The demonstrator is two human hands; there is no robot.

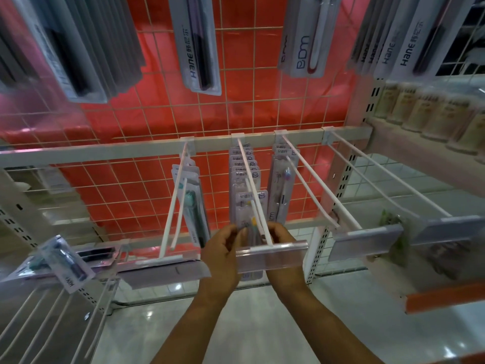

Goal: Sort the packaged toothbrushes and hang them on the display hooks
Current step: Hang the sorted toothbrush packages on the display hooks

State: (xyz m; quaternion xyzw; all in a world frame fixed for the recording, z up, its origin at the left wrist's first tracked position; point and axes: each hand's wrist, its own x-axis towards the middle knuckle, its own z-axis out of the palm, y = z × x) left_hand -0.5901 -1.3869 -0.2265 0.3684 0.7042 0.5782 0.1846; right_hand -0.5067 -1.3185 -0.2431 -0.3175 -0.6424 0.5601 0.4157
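A clear toothbrush pack (251, 206) hangs at the front of the middle white hook (258, 200), with several like packs (242, 164) behind it. My left hand (223, 254) pinches the pack's left edge and my right hand (282, 241) grips its right edge, both just behind the hook's clear price holder (273, 257). The hook to the left carries a teal toothbrush pack (193, 208). The hook to the right holds a purple-headed toothbrush pack (282, 190).
Two bare double hooks (367, 179) reach out at right, ending in price holders (364, 244). Larger Hane packs (196, 43) hang above on the red-backed wire grid. A dark pack (65, 261) lies on the lower-left rack. Bottles (430, 111) line a right shelf.
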